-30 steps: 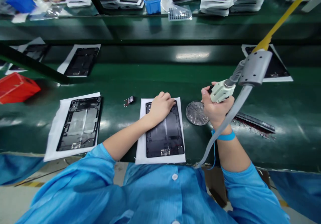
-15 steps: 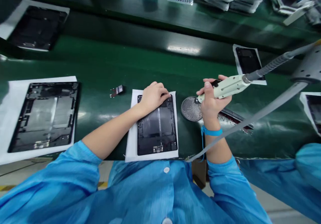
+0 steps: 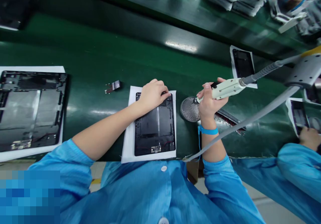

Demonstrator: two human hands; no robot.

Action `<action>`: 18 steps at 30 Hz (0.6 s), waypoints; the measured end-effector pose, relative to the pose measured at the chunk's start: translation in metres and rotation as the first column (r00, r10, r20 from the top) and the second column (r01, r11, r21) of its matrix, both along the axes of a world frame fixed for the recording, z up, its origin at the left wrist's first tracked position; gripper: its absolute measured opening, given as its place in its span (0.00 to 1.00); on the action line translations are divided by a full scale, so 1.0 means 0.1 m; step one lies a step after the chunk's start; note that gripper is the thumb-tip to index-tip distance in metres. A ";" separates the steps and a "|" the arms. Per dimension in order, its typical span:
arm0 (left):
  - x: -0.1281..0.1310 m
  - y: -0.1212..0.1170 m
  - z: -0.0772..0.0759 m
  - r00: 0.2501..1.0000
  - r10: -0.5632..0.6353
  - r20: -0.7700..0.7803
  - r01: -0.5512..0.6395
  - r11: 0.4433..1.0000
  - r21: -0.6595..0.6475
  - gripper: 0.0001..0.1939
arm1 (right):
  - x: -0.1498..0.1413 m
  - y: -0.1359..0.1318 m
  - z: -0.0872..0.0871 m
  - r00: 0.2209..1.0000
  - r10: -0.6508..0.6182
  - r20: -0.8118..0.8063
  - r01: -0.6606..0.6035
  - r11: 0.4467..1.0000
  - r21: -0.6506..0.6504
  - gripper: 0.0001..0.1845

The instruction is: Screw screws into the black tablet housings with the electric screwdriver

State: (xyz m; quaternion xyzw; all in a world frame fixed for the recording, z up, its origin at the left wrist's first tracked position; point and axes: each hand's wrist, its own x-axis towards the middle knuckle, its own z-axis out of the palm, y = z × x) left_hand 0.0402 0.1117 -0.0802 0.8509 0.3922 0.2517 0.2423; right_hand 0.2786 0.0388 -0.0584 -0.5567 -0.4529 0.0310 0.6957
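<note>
An opened black tablet (image 3: 150, 123) lies on a white sheet (image 3: 129, 143) in front of me, its inner parts facing up. My left hand (image 3: 153, 95) rests over its upper end, fingers curled down at the top right corner; anything beneath them is hidden. To the right, my right hand (image 3: 210, 100) is wrapped round a pale green electric screwdriver (image 3: 227, 88) with a grey cable. The tool's front end is over a round metal dish (image 3: 190, 109) covered in small holes. A blue band (image 3: 209, 131) circles my right wrist.
Another opened tablet (image 3: 47, 107) lies at left. Small dark parts (image 3: 113, 86) sit between the tablets. Behind my right wrist is a long dark strip (image 3: 229, 118) with small pieces. A grey cable (image 3: 253, 117) crosses at right. A co-worker's hand (image 3: 309, 137) is at far right.
The view has shifted, and the left tablet now sits further left in it. A co-worker's hand has come into view at right. My hands keep the same hold.
</note>
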 end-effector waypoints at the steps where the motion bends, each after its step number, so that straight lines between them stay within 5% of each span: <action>1: 0.00 0.00 0.00 1.000 -0.002 0.005 0.002 1.000 -0.001 0.09 | 0.01 0.00 0.00 1.000 -0.005 0.009 0.005 1.000 0.001 0.25; 11: 0.01 -0.01 0.00 0.999 -0.006 0.040 0.007 1.000 -0.020 0.09 | 0.04 0.00 -0.05 0.994 -0.024 0.104 0.023 1.000 0.010 0.26; 18: 0.04 0.01 -0.02 0.999 -0.023 0.038 0.024 0.999 -0.038 0.09 | 0.04 0.04 0.17 0.992 0.128 0.021 -0.128 0.992 -0.003 0.31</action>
